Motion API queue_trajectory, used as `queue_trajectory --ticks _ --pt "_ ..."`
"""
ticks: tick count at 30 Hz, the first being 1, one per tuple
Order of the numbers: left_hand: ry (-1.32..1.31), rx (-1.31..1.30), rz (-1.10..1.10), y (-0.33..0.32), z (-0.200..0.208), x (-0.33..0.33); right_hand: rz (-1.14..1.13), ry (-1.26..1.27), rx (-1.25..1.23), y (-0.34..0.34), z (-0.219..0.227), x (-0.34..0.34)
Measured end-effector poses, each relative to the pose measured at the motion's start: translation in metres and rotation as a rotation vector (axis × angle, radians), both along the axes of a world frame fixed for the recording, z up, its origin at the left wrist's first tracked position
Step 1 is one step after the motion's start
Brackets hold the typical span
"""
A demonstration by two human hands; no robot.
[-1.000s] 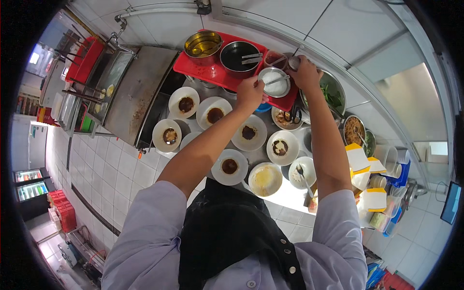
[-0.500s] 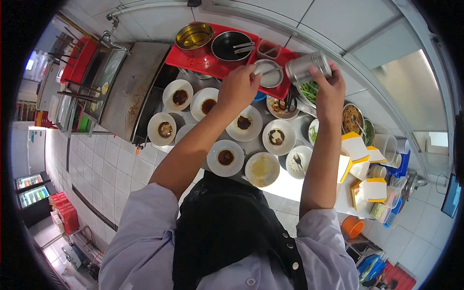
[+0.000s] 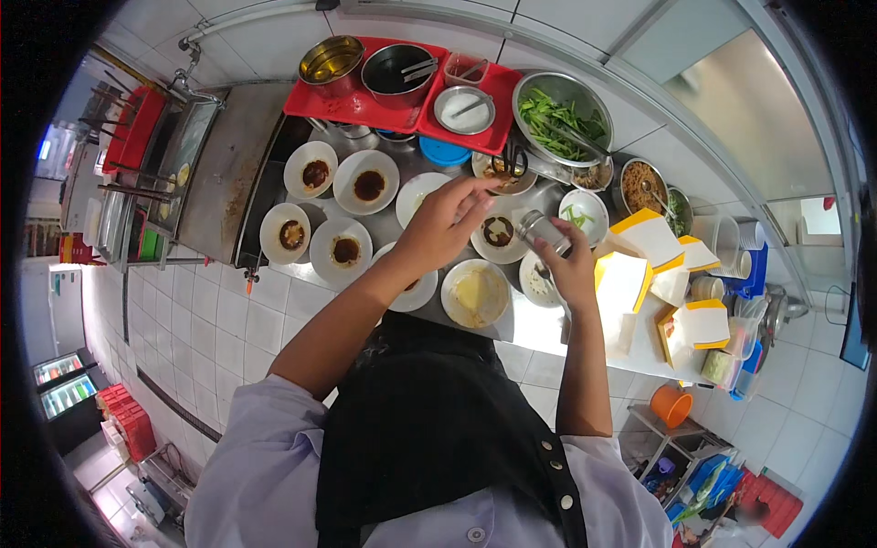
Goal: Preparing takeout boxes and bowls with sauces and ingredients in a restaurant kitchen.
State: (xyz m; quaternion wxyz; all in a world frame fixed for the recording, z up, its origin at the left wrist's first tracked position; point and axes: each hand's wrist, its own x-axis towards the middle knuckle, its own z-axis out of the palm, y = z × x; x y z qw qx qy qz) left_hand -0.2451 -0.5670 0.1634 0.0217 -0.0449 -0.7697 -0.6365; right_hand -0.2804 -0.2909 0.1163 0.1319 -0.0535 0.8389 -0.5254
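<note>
In my right hand (image 3: pixel 571 265) is a silver metal shaker canister (image 3: pixel 542 235), tilted above the white bowls at the right of the counter. My left hand (image 3: pixel 443 224) hovers over the middle bowls, thumb and fingers apart, with nothing visible in it. Below the canister and between my hands sits a white bowl with dark sauce and pale paste (image 3: pixel 498 231). Several similar bowls stand to the left, among them one with dark sauce (image 3: pixel 368 186). Nearer me is a bowl with a yellowish residue (image 3: pixel 475 293). My left hand and forearm partly cover two bowls.
Along the wall, a red tray (image 3: pixel 358 111) bears a pot of yellow oil (image 3: pixel 331 62), a pot of dark liquid (image 3: pixel 399 73) and a dish of white powder (image 3: pixel 463 110). A steel bowl of greens (image 3: pixel 563 117) stands right of it. Yellow-edged cartons (image 3: pixel 650 239) crowd the right.
Both hands have come back from the red tray toward me, over the bowls. The right hand brought the canister down from near the greens; the left hand has left the white powder dish.
</note>
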Motion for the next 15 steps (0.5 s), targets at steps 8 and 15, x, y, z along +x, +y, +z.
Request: queue_trajectory --ticks 8,15 --pt "-0.258 -0.014 0.16 -0.03 -0.052 0.129 -0.012 0.598 0.219 -0.035 -0.026 -0.005" --pt "-0.604 -0.161 0.291 -0.042 -0.085 0.259 0.0 0.492 0.176 -0.022 -0.074 -0.011"
